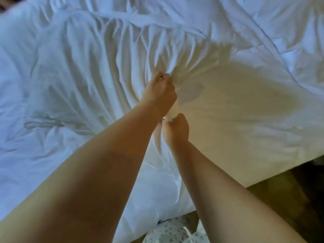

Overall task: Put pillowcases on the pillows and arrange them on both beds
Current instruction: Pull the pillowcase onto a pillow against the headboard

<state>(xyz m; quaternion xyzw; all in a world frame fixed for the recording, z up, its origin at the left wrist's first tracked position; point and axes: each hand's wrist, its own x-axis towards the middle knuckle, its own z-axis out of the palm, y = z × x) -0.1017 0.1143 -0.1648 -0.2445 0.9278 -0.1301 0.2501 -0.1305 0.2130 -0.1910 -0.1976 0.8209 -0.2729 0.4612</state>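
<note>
A white pillowcase (108, 71) lies spread and heavily creased across the bed, its folds running toward one bunched point at the centre. My left hand (160, 92) is closed on that gathered cloth at the far end of the bunch. My right hand (176, 129) grips the same twisted white bunch just below it, nearer to me. A cream-lit stretch of white fabric (236, 109) fans out to the right of both hands. I cannot tell whether a pillow sits inside the fabric.
The bed's white duvet (280, 32) fills the view, rumpled at the back right. The bed's edge (263, 179) runs diagonally at the lower right, with dark floor (298, 199) beyond. Patterned clothing (168, 232) shows at the bottom.
</note>
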